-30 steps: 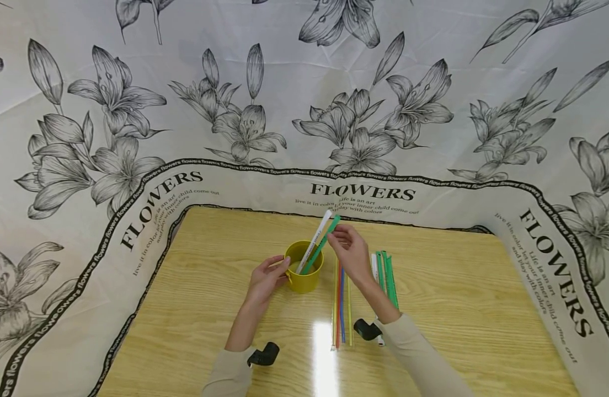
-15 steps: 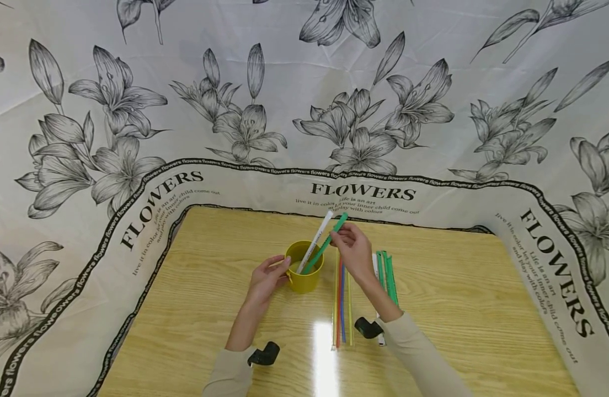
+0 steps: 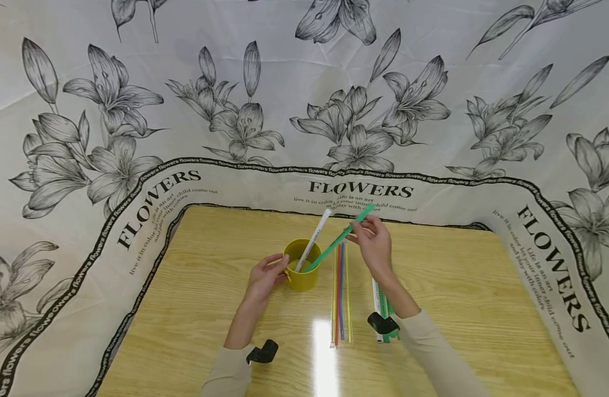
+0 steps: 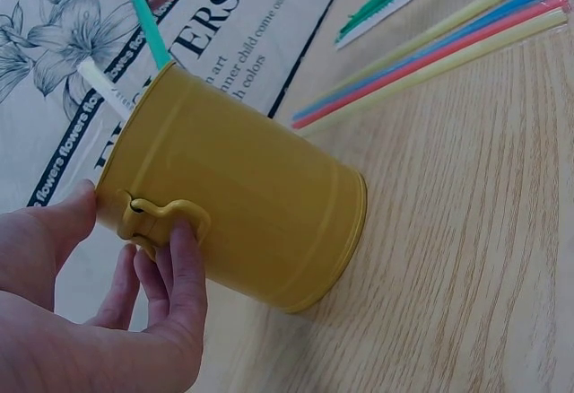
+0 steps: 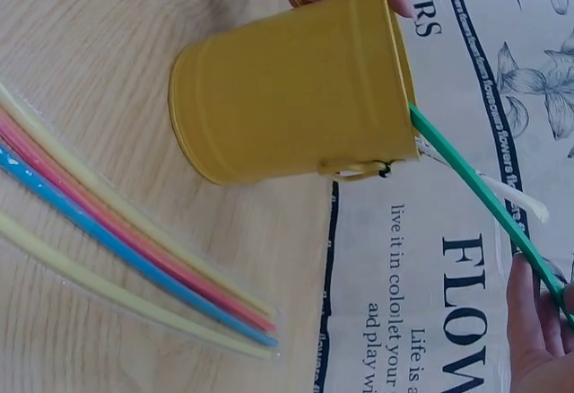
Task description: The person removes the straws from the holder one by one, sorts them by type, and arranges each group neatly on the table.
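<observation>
A yellow bucket (image 3: pixel 302 280) stands on the wooden table. My left hand (image 3: pixel 262 278) holds it on the left, thumb at the rim and fingers at the small side loop (image 4: pixel 170 218). A white paper-wrapped straw (image 3: pixel 313 238) leans inside the bucket. My right hand (image 3: pixel 374 245) pinches a green paper-wrapped straw (image 3: pixel 338 240) near its upper end. That straw slants steeply to the right, its lower end inside the bucket's mouth. In the right wrist view the same green straw (image 5: pixel 475 187) crosses the rim.
Yellow, red and blue straws in clear wrap (image 3: pixel 340 298) lie on the table (image 3: pixel 225 242) right of the bucket. Farther right, partly beneath my right forearm, are more white and green wrapped straws (image 3: pixel 379 298). A flower-printed cloth (image 3: pixel 265 190) hangs behind the table.
My right hand has moved rightward, tilting the green straw away from the white one. The left hand stays on the bucket, and the white straw keeps its lean.
</observation>
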`<state>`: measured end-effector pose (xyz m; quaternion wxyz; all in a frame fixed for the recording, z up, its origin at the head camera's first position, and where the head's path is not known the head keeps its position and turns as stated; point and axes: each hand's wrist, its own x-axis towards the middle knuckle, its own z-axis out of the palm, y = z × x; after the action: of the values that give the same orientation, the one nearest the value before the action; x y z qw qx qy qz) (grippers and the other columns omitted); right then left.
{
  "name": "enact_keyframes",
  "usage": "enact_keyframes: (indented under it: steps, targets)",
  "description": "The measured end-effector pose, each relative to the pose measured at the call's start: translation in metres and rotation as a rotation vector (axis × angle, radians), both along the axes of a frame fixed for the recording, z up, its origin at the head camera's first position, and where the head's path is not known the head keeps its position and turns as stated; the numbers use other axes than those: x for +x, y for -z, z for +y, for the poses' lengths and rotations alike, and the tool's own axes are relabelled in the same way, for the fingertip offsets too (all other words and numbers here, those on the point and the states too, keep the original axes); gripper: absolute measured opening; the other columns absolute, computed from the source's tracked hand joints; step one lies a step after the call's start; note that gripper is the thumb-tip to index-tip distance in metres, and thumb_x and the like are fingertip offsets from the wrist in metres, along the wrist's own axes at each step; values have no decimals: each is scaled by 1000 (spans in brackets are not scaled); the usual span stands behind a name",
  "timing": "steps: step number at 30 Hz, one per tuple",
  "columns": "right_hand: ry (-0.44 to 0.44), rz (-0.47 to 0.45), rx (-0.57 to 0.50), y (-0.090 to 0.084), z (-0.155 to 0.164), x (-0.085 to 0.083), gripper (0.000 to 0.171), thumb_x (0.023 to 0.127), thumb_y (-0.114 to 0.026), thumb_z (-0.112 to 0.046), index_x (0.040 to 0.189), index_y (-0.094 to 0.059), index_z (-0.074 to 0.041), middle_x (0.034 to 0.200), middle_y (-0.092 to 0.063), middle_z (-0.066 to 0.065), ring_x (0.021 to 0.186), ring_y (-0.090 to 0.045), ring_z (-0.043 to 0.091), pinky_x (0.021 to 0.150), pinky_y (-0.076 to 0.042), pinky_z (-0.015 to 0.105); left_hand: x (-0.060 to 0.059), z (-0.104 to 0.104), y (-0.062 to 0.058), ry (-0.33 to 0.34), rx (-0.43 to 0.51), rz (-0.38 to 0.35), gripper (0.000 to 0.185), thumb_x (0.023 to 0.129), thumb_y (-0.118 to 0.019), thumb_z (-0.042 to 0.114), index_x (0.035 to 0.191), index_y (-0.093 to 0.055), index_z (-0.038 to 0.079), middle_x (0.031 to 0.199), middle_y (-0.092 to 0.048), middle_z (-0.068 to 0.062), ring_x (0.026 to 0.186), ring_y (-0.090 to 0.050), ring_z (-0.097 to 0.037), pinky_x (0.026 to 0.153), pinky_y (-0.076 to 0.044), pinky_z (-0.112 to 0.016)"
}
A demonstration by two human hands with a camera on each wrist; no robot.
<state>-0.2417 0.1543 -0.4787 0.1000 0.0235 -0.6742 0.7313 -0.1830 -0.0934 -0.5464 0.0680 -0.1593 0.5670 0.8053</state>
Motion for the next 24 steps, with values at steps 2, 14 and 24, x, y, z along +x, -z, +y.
enact_keyframes:
  steps: [2, 14, 24]
  targets:
    - [14, -18, -23, -3, 4, 1, 21, 102, -62, -2, 119, -55, 10, 100, -58, 12, 86, -71, 14, 84, -61, 36, 0, 0, 0, -1, 0, -3, 44, 98, -74, 20, 132, -60, -3, 121, -65, -24, 84, -69, -14, 88, -59, -33]
    - [109, -80, -92, -18, 28, 0, 17, 103, -63, -8, 117, -59, 0, 95, -62, 7, 92, -69, 19, 89, -58, 40, -2, 1, -1, -1, -10, -8, 47, 98, -74, 22, 134, -58, -4, 115, -68, -16, 84, -69, -12, 92, -57, -37]
    - [151, -105, 22, -10, 48, 6, 24, 103, -64, -12, 125, -64, -2, 98, -67, 2, 85, -69, 12, 81, -61, 31, -1, 2, -3, -13, -20, -32, 45, 98, -74, 21, 133, -60, -2, 127, -63, -26, 88, -68, -12, 93, -57, -38]
